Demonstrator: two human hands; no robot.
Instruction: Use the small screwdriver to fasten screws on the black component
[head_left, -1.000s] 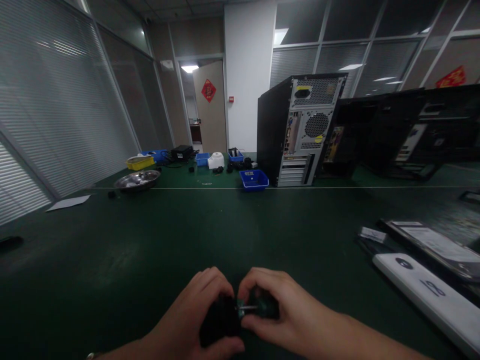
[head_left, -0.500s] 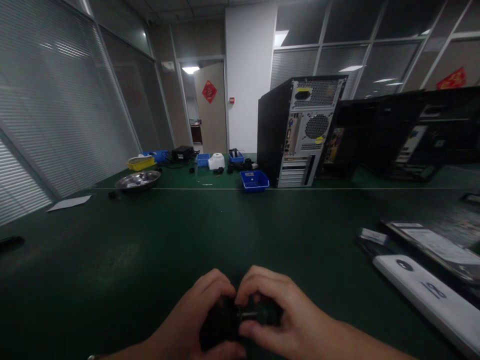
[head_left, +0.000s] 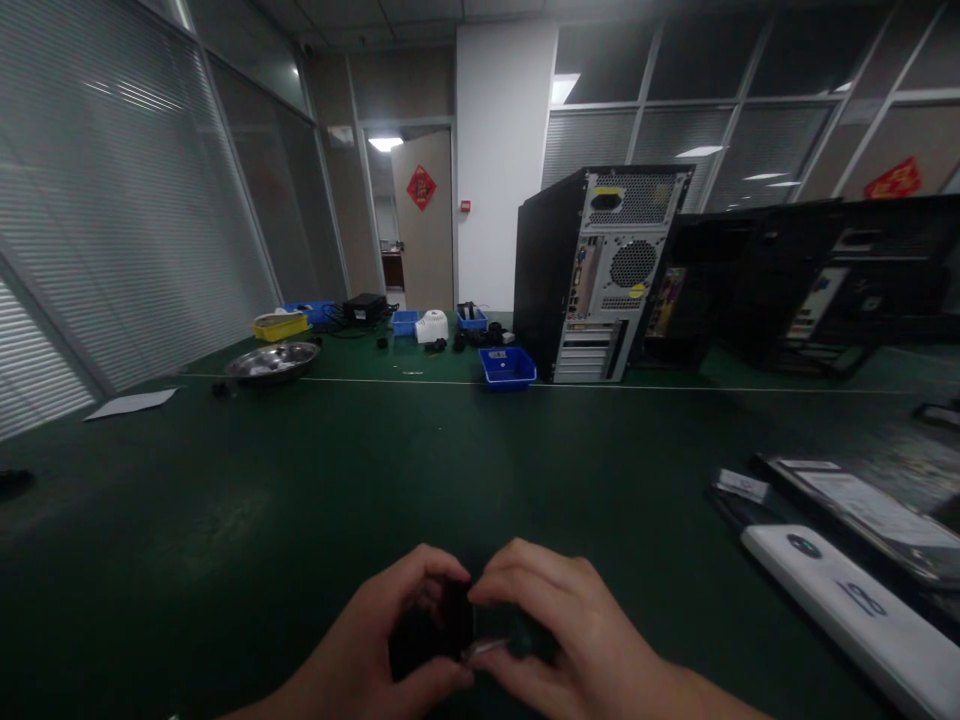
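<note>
Near the bottom centre of the head view, my left hand [head_left: 394, 625] curls round a dark object [head_left: 431, 635], its fingers and thumb on the object's edges. The object is too dark to make out. My right hand [head_left: 570, 620] meets it from the right, fingers bent, with fingertips at the object's upper right edge. Between the right thumb and the object lies a small, thin, light piece [head_left: 484, 648], blurred. Whatever else is under the right palm is hidden in shadow.
A white phone-like device [head_left: 847, 590] and a metal-cased drive [head_left: 870, 505] lie at the right. Farther back stand a blue tray [head_left: 508, 370], a computer tower [head_left: 600, 280] and a steel bowl [head_left: 274, 363]. Paper [head_left: 131, 403] lies at the left.
The right fingers have shifted slightly, and a light piece now shows by the right thumb. The left hand has opened a little round the dark object. The view has tilted slightly.
</note>
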